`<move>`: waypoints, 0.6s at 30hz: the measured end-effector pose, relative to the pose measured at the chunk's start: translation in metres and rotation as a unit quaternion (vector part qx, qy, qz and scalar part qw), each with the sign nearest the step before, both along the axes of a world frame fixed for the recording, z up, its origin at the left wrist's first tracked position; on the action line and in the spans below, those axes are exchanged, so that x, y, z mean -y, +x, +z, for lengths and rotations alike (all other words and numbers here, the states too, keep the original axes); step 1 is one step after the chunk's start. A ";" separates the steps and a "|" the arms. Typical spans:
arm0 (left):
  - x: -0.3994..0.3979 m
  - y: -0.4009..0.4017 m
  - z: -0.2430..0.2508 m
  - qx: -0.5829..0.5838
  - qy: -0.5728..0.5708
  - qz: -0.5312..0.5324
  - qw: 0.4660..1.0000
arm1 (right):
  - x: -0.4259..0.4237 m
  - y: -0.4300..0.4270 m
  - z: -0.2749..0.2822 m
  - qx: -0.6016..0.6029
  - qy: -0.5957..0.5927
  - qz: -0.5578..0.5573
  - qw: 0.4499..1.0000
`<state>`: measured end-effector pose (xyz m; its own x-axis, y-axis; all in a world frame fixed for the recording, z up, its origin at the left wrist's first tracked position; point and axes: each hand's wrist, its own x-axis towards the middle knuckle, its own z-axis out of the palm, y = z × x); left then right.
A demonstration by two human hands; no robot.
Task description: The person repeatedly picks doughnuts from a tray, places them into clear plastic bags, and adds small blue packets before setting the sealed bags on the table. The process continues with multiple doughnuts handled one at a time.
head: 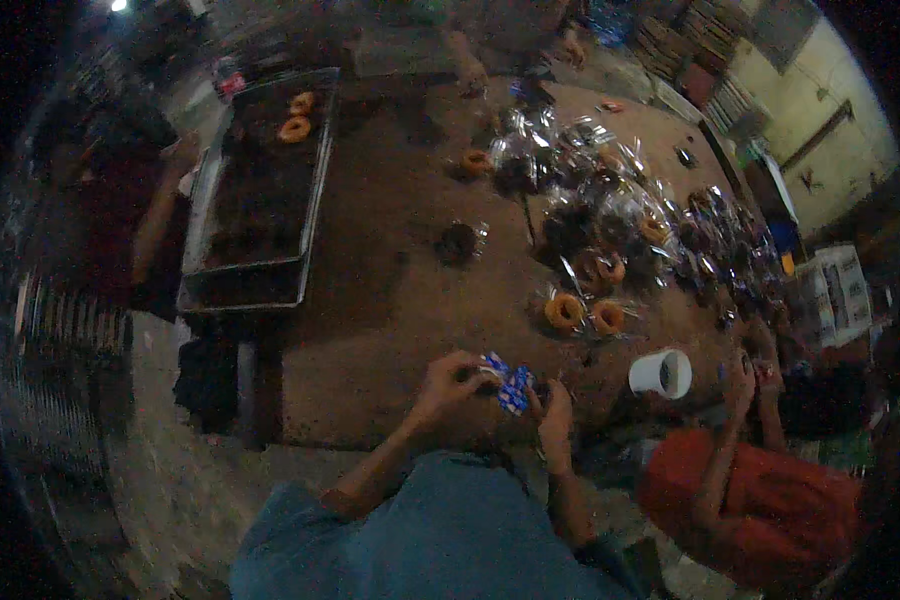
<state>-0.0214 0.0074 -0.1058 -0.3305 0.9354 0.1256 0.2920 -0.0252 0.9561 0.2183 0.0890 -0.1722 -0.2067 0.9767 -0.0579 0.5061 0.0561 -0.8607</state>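
Observation:
My left hand (450, 386) pinches a crumpled blue-and-white patterned wrapper (511, 386) near the front edge of the brown table (367, 390). From the other side, my right hand (555, 427) grips the wrapper's right edge with thumb and fingers. Dim light and blur hide whether anything lies inside it. Beyond my hands are two ring-shaped doughnuts, a left one (565, 311) and a right one (608, 317), seemingly in clear film. A dark wrapped piece (457, 243) lies apart, farther up the table.
A large heap of clear-wrapped doughnuts (607, 180) covers the right side. A white cup (656, 374) lies tipped near the front edge. At left, a metal-rimmed tray (251, 285) holds two doughnuts (295, 129). A co-worker in red (750, 502) works at right; other people's arms show left and far.

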 end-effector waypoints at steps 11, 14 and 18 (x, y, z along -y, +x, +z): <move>-0.006 0.015 0.002 0.064 -0.083 -0.064 0.992 | -0.005 -0.006 -0.057 0.072 0.027 0.175 0.982; -0.005 0.014 -0.012 0.001 -0.051 -0.048 0.998 | -0.007 -0.013 -0.053 -0.027 -0.047 0.131 0.990; -0.001 0.010 -0.012 0.032 -0.120 -0.018 0.992 | -0.003 -0.025 0.009 -0.143 -0.059 -0.006 0.988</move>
<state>-0.0117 0.0086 -0.1176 -0.2972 0.9469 -0.1223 0.2344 0.1965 0.9521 0.1935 0.0918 -0.1637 -0.2188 0.9693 -0.1124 0.2417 -0.0577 -0.9686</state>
